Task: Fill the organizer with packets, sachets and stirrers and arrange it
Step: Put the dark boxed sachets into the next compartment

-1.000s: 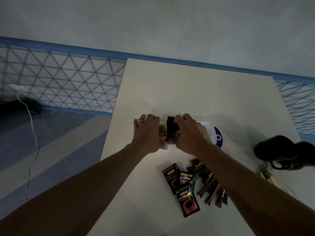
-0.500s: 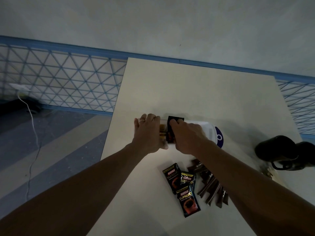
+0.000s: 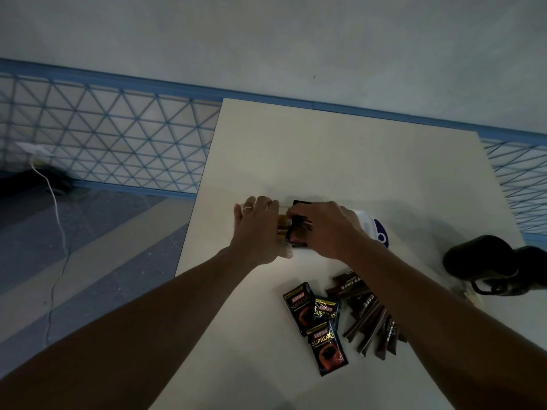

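Nearest the person, three black sachets (image 3: 325, 310) printed "Kopiko Supremo" lie flat on the pale table (image 3: 325, 161), overlapping, with their long axes running roughly away from the person. Just to their right is a loose fan of brown stick packets (image 3: 367, 324), partly covered by the right forearm. Beyond them both hands meet at the organizer (image 3: 282, 232), which sits near the table's left edge. Only a narrow strip of it shows between the hands, a clear wall with tan contents behind it. The left hand (image 3: 257, 229) lies against its left side, fingers together and nearly straight, a ring on one of them, the thumb along the near side. The right hand (image 3: 328, 229) has its fingers curled down over a black sachet (image 3: 299, 226) and grips its upper part. That sachet's long axis runs away from the person, its far short edge just clear of the fingertips; whether it stands fully inside a compartment cannot be told. Behind the right hand a white container (image 3: 370, 229) with a purple mark lies just beside the organizer. A black mug (image 3: 479, 258) sits well apart at the table's right edge. Farther off, a white cable (image 3: 56, 220) trails across the floor (image 3: 88, 261) below a blue-latticed wall (image 3: 118, 137).
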